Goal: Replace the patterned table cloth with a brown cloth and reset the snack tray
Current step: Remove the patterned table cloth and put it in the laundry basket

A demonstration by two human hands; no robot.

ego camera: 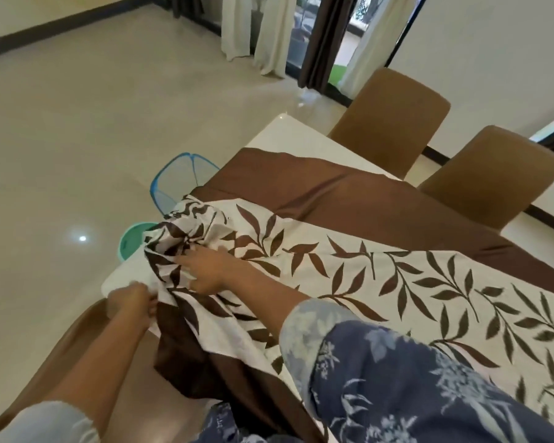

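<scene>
We look down on a white counter [271, 132] draped with the patterned table cloth [397, 282], cream with brown leaf sprigs and a broad plain brown border. The cloth lies flat across the right and middle of the counter and is gathered into a crumpled heap at the near left corner, where part of it spills over the counter's edge and hangs down in dark brown folds.

Our left hand [133, 302] is at that corner edge, its fingers closed on a pinch of the cloth's white margin. Our right hand [205, 270] rests on the bunched fabric just beside it, fingers curled into the folds and gripping the heap. The two hands are close together but not touching. The right arm wears a blue floral sleeve [413, 378] that crosses the lower part of the view; a pale cuff shows on the left arm.

Beyond the far side of the counter stand two tan upholstered chairs [394, 123], and a third chair back sits at the lower left beneath our left forearm. On the tiled floor past the counter's left edge we see a blue mesh basket [173, 180] and, nearer, a green round tub [135, 238], both partly hidden by the cloth. Curtains [269, 33] hang at the glass doors in the background.
</scene>
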